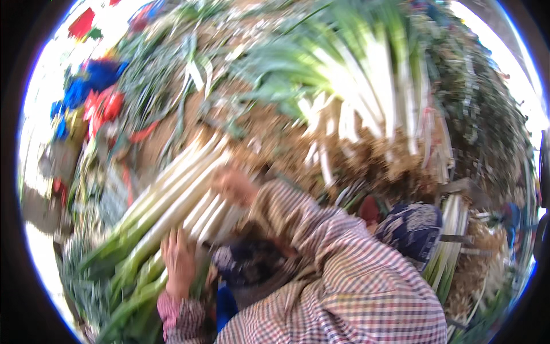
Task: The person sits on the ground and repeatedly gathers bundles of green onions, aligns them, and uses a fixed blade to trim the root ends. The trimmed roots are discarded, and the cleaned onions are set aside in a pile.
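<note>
A pile of long green onions or leeks (167,202) lies slanting on the left, white stems up towards the middle and green leaves down to the lower left. My left hand (178,258) rests with fingers extended against the lower stems; whether it grips any is unclear. Near the root ends of the same pile is my right hand (234,185), blurred, its fingers curled at a thick white stem. Whether it holds that stem cannot be told. Checked sleeves cover both arms.
A larger heap of rooted leeks (369,86) stands ahead to the right on brown soil (266,124). Trimmed leaves (146,81) litter the upper left, beside red plastic (105,105) and blue plastic (92,81). More stalks (449,241) lie at the right, near my knee.
</note>
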`<act>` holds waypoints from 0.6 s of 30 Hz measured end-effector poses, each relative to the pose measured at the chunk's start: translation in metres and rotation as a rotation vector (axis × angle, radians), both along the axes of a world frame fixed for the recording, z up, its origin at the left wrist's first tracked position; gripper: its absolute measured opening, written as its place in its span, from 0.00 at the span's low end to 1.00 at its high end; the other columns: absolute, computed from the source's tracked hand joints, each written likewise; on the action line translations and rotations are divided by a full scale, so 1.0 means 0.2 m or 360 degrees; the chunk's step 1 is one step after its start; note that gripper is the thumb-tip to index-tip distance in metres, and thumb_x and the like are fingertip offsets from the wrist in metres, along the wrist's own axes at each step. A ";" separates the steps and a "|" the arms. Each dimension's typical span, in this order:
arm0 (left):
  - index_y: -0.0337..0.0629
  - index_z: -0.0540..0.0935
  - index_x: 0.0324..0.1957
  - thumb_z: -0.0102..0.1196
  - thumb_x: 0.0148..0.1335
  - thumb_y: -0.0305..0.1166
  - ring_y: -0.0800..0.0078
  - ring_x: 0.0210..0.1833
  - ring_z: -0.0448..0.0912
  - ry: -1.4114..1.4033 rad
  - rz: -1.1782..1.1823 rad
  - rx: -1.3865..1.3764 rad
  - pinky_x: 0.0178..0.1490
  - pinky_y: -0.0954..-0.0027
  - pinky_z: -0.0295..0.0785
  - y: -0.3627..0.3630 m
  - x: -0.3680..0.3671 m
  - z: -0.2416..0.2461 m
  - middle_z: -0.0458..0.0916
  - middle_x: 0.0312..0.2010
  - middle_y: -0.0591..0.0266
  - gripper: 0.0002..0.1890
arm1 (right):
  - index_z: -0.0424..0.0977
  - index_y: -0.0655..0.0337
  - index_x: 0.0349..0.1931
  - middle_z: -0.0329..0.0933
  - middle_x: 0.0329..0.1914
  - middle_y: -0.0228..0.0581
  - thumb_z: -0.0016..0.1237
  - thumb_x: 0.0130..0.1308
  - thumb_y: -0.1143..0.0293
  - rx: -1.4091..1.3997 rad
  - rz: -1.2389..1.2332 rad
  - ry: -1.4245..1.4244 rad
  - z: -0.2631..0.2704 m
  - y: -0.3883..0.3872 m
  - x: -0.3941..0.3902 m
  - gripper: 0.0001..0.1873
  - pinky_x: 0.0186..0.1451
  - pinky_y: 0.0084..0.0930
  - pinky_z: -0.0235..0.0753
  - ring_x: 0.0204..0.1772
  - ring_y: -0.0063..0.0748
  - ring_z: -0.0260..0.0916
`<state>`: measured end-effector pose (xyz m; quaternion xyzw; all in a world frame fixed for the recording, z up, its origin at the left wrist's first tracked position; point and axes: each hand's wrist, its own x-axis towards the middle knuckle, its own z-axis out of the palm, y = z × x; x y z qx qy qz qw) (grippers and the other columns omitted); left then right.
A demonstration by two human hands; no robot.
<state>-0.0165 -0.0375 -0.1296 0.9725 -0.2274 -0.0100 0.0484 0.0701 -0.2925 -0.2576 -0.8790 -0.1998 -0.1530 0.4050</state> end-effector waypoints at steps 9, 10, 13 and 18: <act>0.26 0.74 0.53 0.52 0.64 0.35 0.47 0.52 0.71 -0.0176 -0.0064 -0.0043 0.58 0.54 0.65 -0.01 0.03 -0.14 0.75 0.46 0.42 0.22 | 0.81 0.50 0.39 0.74 0.45 0.39 0.46 0.68 0.55 -0.0325 -0.0154 0.0250 0.03 0.08 0.00 0.13 0.70 0.46 0.51 0.57 0.43 0.67; 0.27 0.73 0.55 0.52 0.64 0.35 0.48 0.55 0.70 -0.0082 -0.0001 -0.0027 0.62 0.54 0.63 0.00 0.03 -0.15 0.74 0.48 0.43 0.23 | 0.81 0.49 0.42 0.74 0.47 0.40 0.46 0.68 0.54 -0.0329 -0.0146 0.0276 0.05 0.07 0.00 0.14 0.70 0.46 0.50 0.60 0.45 0.65; 0.27 0.74 0.54 0.49 0.66 0.35 0.49 0.55 0.71 -0.0118 0.0014 0.0001 0.62 0.54 0.63 0.00 0.02 -0.16 0.75 0.49 0.43 0.21 | 0.75 0.51 0.55 0.68 0.61 0.44 0.44 0.70 0.53 -0.0472 -0.0189 0.0112 0.11 0.04 -0.08 0.19 0.73 0.49 0.49 0.68 0.49 0.58; 0.28 0.73 0.56 0.45 0.69 0.37 0.49 0.57 0.71 -0.0122 0.0059 0.0064 0.64 0.54 0.62 -0.02 0.02 -0.17 0.75 0.54 0.42 0.22 | 0.71 0.62 0.58 0.69 0.63 0.50 0.43 0.72 0.58 0.0005 -0.0208 0.0471 0.09 -0.12 -0.41 0.21 0.70 0.43 0.63 0.66 0.50 0.64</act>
